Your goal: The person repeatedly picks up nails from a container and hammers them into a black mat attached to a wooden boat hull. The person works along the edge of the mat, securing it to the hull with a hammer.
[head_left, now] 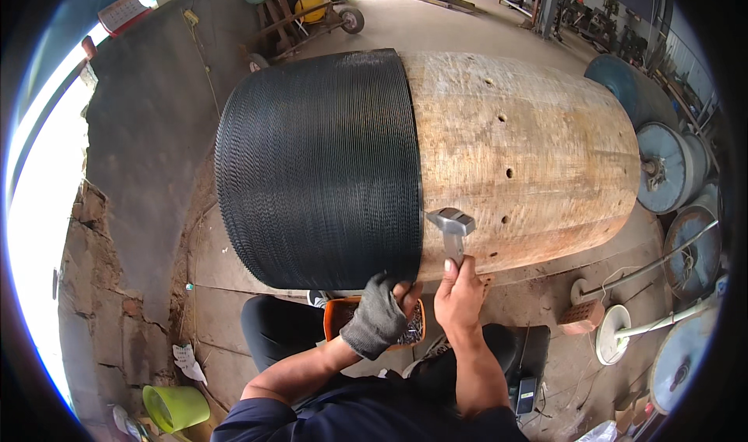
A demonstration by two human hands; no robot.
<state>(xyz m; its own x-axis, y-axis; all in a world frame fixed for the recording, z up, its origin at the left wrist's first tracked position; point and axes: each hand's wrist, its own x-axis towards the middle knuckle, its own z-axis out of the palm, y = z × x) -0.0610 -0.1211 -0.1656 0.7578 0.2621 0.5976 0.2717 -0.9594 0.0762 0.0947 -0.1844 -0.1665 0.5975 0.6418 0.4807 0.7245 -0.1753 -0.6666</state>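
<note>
A large drum point(522, 157) lies on its side across the floor point(226, 255), with a band of wound wire point(319, 169) wrapped around its left half. The left hand point(379, 313) touches the band's lower right edge. Just right of it, the right hand point(461, 294) holds a hammer point(452, 231) against the drum. A tray point(336, 317) sits below the band, behind the left hand. Discs point(670, 169) stand right of the drum. A bucket point(175, 407) lies on the floor at lower left.

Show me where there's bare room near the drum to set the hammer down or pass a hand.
Bare patches: the concrete floor left of the black winding, and the bare wooden drum right of the hammer. Crowded: under the winding's edge, where the gloved left hand, right hand and orange tray meet; also the right floor by the brick and discs.
</note>
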